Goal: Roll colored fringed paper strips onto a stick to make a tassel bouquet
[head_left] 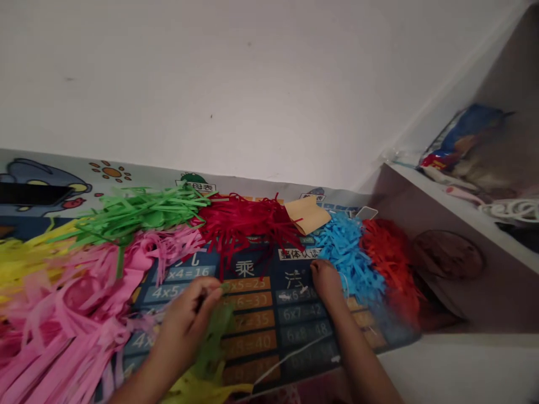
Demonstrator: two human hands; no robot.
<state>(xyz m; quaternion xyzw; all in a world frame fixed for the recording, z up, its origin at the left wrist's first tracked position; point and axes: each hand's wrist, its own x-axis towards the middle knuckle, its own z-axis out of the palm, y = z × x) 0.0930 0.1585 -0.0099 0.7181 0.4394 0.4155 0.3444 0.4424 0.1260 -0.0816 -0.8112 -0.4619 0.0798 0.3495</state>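
My left hand point(189, 317) is closed in a pinch on a green paper-like strip point(214, 336), which hangs down beside the fingers and looks blurred. Below it lies a bunch of yellow strips point(196, 387). My right hand point(326, 280) is closed just left of a heap of blue shredded strips point(349, 249); what its fingertips hold, if anything, is hidden. A thin white string point(290, 356) runs across the mat between my forearms. Both hands are over a dark blue mat point(248, 266) printed with multiplication sums.
Pink strips point(80, 314), yellow strips point(29, 258) and green strips point(143, 213) pile up on the left. Dark red strips point(248, 219) lie at the back, by a tan paper piece point(309, 214). Orange-red strips point(389, 252) rest against a brown box-like panel point(455, 264). A white wall point(236, 90) rises behind.
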